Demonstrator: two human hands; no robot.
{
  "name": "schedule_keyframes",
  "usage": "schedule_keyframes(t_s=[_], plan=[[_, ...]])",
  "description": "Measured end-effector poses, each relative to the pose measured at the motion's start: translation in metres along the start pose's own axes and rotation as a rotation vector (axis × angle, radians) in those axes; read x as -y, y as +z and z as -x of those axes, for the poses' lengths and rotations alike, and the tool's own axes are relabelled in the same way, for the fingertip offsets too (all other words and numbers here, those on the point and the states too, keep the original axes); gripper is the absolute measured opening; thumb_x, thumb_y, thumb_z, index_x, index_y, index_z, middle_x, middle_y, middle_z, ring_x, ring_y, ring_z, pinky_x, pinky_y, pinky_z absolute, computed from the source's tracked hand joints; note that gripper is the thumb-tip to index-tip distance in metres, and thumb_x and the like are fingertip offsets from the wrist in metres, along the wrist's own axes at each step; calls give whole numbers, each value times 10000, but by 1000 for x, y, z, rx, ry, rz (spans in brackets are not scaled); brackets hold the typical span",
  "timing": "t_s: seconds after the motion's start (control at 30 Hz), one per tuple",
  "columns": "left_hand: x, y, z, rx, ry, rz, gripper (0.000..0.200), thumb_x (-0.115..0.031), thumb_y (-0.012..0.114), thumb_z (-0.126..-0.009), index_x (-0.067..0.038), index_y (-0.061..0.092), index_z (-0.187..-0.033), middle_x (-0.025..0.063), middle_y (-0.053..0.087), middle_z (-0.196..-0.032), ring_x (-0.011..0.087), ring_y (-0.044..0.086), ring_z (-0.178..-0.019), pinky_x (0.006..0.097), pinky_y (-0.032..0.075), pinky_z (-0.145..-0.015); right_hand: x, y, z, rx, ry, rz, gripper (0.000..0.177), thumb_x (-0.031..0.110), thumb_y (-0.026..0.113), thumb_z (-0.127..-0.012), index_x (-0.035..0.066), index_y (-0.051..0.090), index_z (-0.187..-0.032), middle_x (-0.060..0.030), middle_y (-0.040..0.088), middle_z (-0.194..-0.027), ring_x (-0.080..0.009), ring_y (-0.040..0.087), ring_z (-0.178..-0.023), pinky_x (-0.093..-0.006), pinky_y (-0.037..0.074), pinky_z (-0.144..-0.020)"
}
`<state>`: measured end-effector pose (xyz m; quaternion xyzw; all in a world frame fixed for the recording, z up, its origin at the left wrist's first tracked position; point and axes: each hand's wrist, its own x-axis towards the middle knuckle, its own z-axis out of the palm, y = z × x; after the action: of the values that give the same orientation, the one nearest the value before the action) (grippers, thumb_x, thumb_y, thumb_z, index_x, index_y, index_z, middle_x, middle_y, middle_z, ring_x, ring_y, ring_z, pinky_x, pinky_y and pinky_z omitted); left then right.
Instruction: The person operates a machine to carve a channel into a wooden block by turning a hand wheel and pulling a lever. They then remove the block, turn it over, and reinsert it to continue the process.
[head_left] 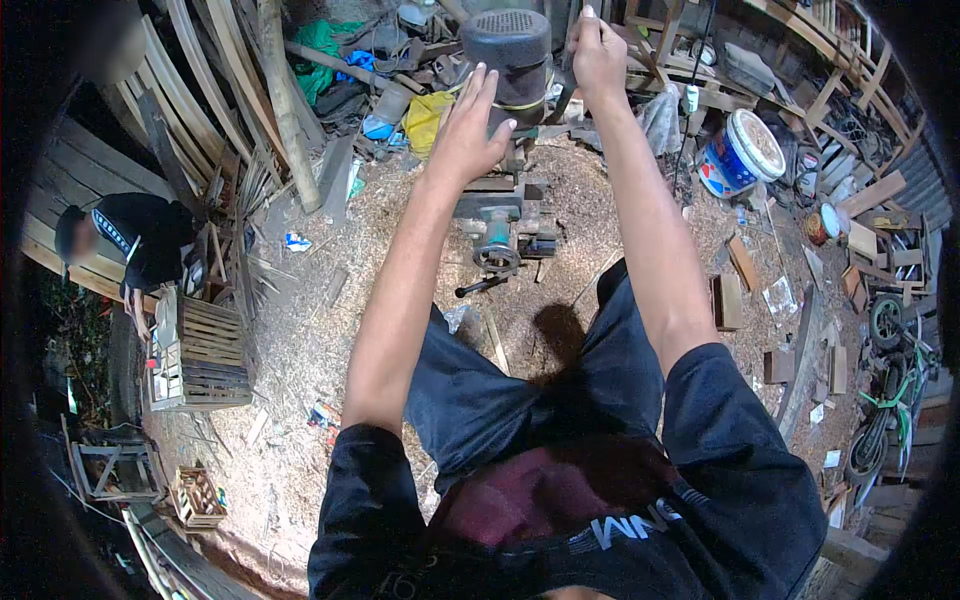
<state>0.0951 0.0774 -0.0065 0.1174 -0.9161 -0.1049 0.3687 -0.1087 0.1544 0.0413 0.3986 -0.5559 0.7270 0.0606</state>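
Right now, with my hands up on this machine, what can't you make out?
1. Head view: where the dark handle ends; the right hand is closed around its top, and the fingers cover it.
2. Head view: the machine's side below the motor, covered by the flat left hand and its forearm.
3. Head view: the label on the blue and white bucket, too small to read.
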Motion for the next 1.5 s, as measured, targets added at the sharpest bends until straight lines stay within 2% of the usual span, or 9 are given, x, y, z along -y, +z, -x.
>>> schedule_keyframes(t_s=[0.7,0.77,0.87,0.9,0.97,1.1,1.27,1.33,1.5], plan=[[54,87,134,214,-349,166,677,-224,661,-837,16,391,-1411,249,386,-1462,369,370,-1365,423,307,-1132,-10,-35,177,25,-53,-219,507,362,350,-1042,50,474,-661,-40,497,-690,-144,451,-640,-300,378,-643],[69,108,144,259,-380,166,613,-286,644,-850,-5,467,-1366,256,478,-1386,363,459,-1301,429,365,-1096,23,-45,143,164,349,-149,525,390,367,-1030,48,487,-650,-37,490,-648,-149,450,-607,-305,374,-619],[57,108,151,634,-622,93,568,-300,636,-864,-30,498,-1344,243,532,-1329,371,527,-1224,435,421,-1042,15,-38,103,440,513,321,566,440,425,-992,-1,540,-656,-52,516,-593,-171,462,-550,-313,376,-576],[62,119,160,680,-595,37,555,-302,636,-866,-38,506,-1337,235,546,-1314,376,539,-1201,439,433,-1024,19,-28,89,593,470,604,623,481,497,-945,-87,674,-759,-210,675,-735,-321,676,-797,-393,499,-771],[100,177,199,764,-537,-82,529,-304,638,-871,-54,521,-1322,220,572,-1282,386,563,-1157,447,458,-989,-26,-12,100,389,67,1102,592,465,524,-921,-92,681,-797,-242,684,-812,-347,680,-869,-410,504,-834],[156,261,291,347,-362,206,343,-213,520,-961,-39,535,-1256,107,625,-1022,233,619,-802,375,544,-736,10,-23,105,769,553,1029,494,289,616,-813,-126,609,-1081,-325,649,-945,-426,648,-968,-442,506,-900],[139,258,294,300,-942,789,359,-212,636,-881,-18,528,-1163,228,535,-1183,413,523,-1118,469,429,-949,-12,-35,169,641,483,1013,372,138,624,-762,-106,583,-1039,-340,642,-892,-444,648,-908,-486,525,-815],[100,206,248,390,-752,266,348,-201,637,-882,-13,530,-1155,230,535,-1168,419,517,-1117,471,425,-950,-7,-36,191,551,533,953,332,98,607,-794,-113,535,-1040,-323,644,-844,-464,643,-864,-527,511,-776],[98,215,251,287,-790,316,311,-175,666,-855,-23,549,-1100,200,542,-1100,403,510,-1091,479,417,-942,-53,-41,253,437,509,857,464,97,585,-857,-113,414,-1234,-350,600,-969,-497,610,-903,-566,476,-810]])
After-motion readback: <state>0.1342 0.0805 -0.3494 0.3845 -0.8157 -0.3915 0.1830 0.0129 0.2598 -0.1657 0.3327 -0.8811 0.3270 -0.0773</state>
